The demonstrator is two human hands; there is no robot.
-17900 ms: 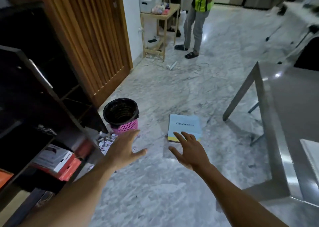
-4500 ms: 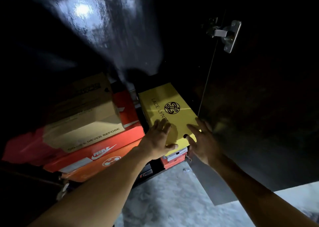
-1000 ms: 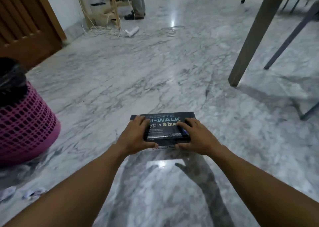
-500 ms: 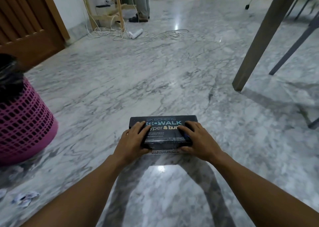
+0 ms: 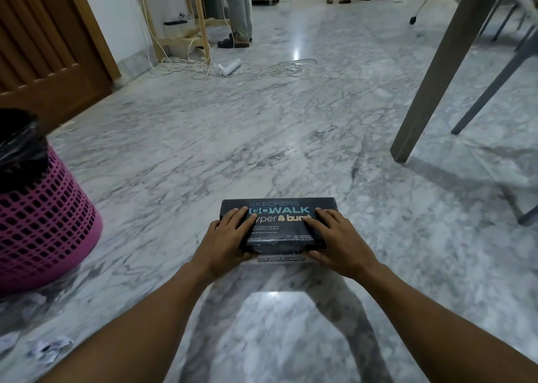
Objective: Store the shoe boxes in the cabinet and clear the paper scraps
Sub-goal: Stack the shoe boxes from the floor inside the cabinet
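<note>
Your left hand and right hand clasp the shoe box on the floor; cabinet storage and paper scraps remain.

black shoe box lid reading SKECHERS, GOWALK, hyper burst, near side perhaps PERFORMANCE

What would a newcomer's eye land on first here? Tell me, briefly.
The black shoe box, centre frame down at the marble floor, gripped at each end by the left hand and right hand. Next, the pink basket with a black liner at the left edge, with paper scraps strewn on the floor near it.
</note>
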